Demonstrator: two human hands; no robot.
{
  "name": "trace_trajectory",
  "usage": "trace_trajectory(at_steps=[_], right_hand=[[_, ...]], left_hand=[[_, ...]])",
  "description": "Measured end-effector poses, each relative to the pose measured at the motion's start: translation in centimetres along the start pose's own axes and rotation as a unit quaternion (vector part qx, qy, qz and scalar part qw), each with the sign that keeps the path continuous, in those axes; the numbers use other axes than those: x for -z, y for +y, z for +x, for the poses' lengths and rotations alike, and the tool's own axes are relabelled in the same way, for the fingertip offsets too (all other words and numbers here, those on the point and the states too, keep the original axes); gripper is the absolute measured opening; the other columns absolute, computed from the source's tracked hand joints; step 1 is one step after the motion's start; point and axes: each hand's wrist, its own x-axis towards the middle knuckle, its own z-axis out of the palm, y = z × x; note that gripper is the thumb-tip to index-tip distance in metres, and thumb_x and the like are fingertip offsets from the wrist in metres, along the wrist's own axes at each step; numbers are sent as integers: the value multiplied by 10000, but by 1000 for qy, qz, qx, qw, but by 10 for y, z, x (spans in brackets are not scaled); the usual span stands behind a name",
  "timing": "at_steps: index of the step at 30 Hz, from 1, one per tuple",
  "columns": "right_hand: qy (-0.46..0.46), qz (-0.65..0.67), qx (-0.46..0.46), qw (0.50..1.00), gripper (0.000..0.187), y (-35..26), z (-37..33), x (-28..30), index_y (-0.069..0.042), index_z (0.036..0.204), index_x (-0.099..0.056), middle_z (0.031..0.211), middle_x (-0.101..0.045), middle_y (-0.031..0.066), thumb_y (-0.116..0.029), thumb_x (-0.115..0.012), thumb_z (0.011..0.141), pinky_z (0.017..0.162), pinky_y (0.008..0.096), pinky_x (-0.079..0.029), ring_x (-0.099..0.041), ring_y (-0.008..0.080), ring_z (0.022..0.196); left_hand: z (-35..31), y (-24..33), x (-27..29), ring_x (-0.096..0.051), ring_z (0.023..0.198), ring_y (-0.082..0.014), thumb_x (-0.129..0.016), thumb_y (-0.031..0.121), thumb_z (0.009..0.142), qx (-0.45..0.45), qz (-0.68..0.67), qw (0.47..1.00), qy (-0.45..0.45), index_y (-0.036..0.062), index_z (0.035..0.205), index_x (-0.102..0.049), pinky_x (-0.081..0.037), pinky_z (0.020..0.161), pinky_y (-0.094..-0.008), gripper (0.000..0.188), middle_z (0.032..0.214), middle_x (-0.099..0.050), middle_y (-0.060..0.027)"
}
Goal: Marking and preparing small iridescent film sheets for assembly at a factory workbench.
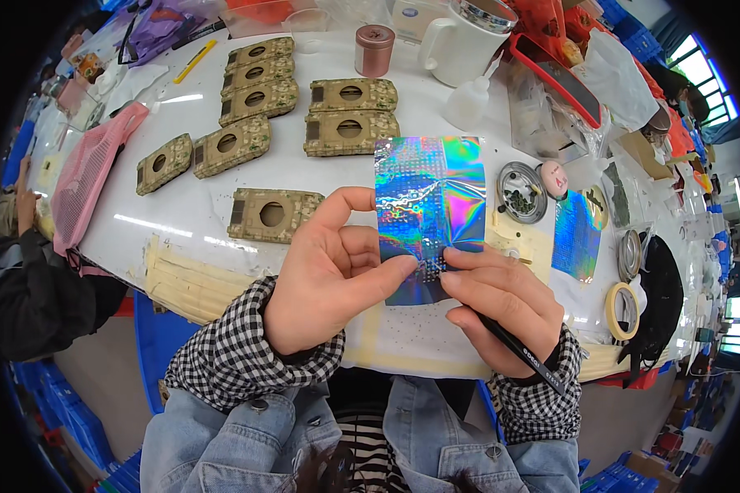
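My left hand (321, 271) is closed on a shiny rainbow holographic sheet (419, 189), its thumb pressed on the front near the lower edge. The sheet is covered in rows of small marks and is tilted up above the table. My right hand (510, 304) holds a slim black pen-like tool (510, 341); its tip is hidden by the fingers. My right fingertips touch the sheet's lower right part. Just beyond my left hand lies a camouflage-painted model tank hull (255, 226) with a round hole. Several matching hulls (352, 131) sit farther back.
On the right are a metal dish (528, 187) of small dark bits, another holographic sheet (575, 238), a tape roll (622, 312) and a red-edged phone (555, 80). A white mug (460, 49) and pink tin (375, 51) stand behind. At left lie a pink mesh pouch (99, 172) and yellow knife (195, 62).
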Motion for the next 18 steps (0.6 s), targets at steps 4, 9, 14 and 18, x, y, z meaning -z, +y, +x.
trace_trajectory(at_steps=[4, 9, 14, 18], right_hand=[[1, 15, 3, 1000, 356, 2, 0, -1, 27, 1023, -674, 947, -680, 143, -12, -791, 689, 852, 422, -540, -664, 307, 972], [-3, 17, -1, 1000, 372, 1, 1, 0, 39, 1032, -669, 937, -677, 157, -12, -793, 686, 840, 416, -541, -663, 315, 971], [-4, 22, -3, 1000, 374, 0, 1, 1, 42, 1040, -666, 940, -674, 161, -11, -791, 691, 839, 413, -540, -663, 317, 973], [-2, 34, -9, 999, 379, 0, 0, 2, 43, 1053, -660, 940, -672, 167, -12, -788, 700, 845, 412, -537, -662, 318, 973]], left_hand=[[0, 0, -1, -640, 912, -105, -624, -46, 865, 9, -20, 1000, 0, 28, 1238, -363, -508, 782, -217, 462, 994, -678, -99], [-1, 1, -1, -636, 937, -115, -620, -48, 868, 9, -30, 1000, -1, 29, 1240, -347, -514, 802, -235, 468, 1021, -671, -116], [-1, 0, -2, -634, 942, -116, -619, -51, 867, 4, -27, 1000, -3, 28, 1238, -344, -514, 807, -238, 469, 1021, -670, -119], [-1, 0, -1, -634, 943, -118, -617, -50, 869, 3, -17, 1000, -6, 26, 1241, -342, -514, 802, -238, 469, 1025, -670, -119]])
